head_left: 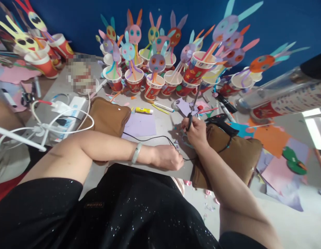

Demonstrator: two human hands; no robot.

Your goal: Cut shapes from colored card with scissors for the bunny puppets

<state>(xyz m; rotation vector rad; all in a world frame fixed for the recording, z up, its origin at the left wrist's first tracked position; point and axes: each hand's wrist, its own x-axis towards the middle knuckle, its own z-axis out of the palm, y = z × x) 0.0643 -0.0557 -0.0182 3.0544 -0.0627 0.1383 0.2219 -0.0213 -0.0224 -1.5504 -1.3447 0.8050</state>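
My right hand (196,133) is wrapped round the dark handles of a pair of scissors (189,122), whose blades point up and away over the table. Closer to me, my left hand (168,157) is closed in a fist low over the table, a pale bangle on its wrist. Whatever its fingers hold, if anything, is hidden. A thin black cord (150,138) passes beside that hand. Just right of my right hand, a black glue gun (224,124) lies on a brown cushion (222,148). Purple foam scraps (185,106) lie beyond the scissors.
Paper cups (154,90) with rabbit-faced straw figures line the blue wall. Left of me are a second brown cushion (105,116), a white power strip (73,110) with tangled cables, and a glue stick (144,110). Orange foam sheets (272,136) and a clear cup tube (277,86) are right.
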